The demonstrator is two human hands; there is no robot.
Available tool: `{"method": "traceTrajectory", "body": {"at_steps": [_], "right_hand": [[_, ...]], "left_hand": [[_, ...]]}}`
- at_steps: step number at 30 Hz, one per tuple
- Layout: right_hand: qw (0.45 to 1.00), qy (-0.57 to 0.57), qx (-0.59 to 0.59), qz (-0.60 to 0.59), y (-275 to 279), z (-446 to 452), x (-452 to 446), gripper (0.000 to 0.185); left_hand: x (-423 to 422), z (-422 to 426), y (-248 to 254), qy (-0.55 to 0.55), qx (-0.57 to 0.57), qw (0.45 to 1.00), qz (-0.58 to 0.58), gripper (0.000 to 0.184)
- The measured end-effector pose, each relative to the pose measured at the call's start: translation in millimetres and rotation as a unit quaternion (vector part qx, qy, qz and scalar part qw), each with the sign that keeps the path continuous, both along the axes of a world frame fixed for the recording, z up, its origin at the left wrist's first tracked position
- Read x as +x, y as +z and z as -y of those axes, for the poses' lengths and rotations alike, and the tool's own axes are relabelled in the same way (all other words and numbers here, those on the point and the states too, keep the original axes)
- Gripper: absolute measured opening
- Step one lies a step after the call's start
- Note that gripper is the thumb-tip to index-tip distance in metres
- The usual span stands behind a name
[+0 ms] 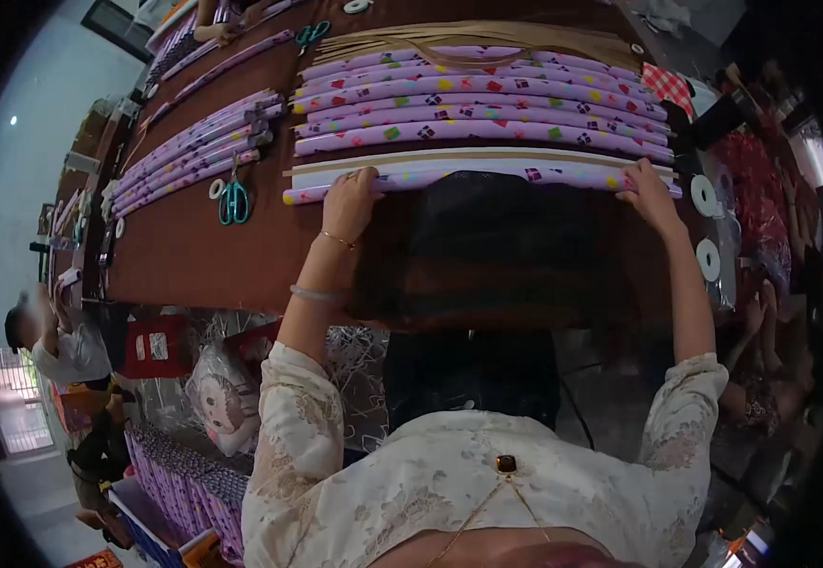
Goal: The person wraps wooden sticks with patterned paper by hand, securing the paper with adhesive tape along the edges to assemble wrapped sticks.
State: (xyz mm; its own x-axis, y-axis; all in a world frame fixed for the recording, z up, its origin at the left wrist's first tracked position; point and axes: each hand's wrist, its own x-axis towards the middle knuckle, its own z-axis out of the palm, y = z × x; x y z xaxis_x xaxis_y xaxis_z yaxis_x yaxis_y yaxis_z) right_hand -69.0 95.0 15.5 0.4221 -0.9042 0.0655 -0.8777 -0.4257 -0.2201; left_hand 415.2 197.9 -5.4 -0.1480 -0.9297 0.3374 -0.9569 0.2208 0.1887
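A roll of purple patterned wrapping paper (563,177) lies across the near part of the brown table. My left hand (350,201) is closed round it close to its left end. Near the right end my right hand (650,197) grips the same roll, thumb and fingers bent over it. Just behind lies a white strip (468,159) with a tan edge, partly hidden by the roll. Farther back, several finished-looking purple rolls (487,112) rest side by side, with tan paper strips (563,43) beyond them.
Teal scissors (233,201) and another bundle of purple rolls (198,151) lie left. White tape rolls (705,196) sit by the right edge. Another pair of scissors (313,36) is at the back. Other people are at both sides; a box of rolls (179,492) stands below left.
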Motion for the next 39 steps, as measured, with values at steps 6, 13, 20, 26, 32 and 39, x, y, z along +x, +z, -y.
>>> {"method": "traceTrajectory", "body": {"at_steps": [6, 13, 20, 26, 32, 39], "right_hand": [[0.999, 0.036, -0.007, -0.001, -4, 1, -6, 0.038], [0.995, 0.017, -0.088, -0.046, -9, -8, -4, 0.036], [0.992, 0.007, -0.121, -0.036, -9, -16, -2, 0.039], [0.99, 0.002, -0.141, -0.024, -11, -19, 0, 0.037], [0.995, 0.047, -0.083, 0.004, 3, -13, 27, 0.033], [0.921, 0.17, 0.186, 0.297, 9, 1, 118, 0.034]], "left_hand": [[2, 1, -3, 0.007, 0.014, 1.0, 0.009, 0.034], [-4, -2, -1, -0.02, -0.003, 1.0, 0.01, 0.034], [-4, -2, -12, -0.02, -0.013, 1.0, 0.019, 0.037], [-5, -4, -11, -0.016, -0.034, 0.999, -0.016, 0.037], [0, -1, -10, -0.038, -0.028, 0.999, 0.002, 0.038], [3, 1, -7, -0.064, -0.014, 0.998, -0.001, 0.043]]}}
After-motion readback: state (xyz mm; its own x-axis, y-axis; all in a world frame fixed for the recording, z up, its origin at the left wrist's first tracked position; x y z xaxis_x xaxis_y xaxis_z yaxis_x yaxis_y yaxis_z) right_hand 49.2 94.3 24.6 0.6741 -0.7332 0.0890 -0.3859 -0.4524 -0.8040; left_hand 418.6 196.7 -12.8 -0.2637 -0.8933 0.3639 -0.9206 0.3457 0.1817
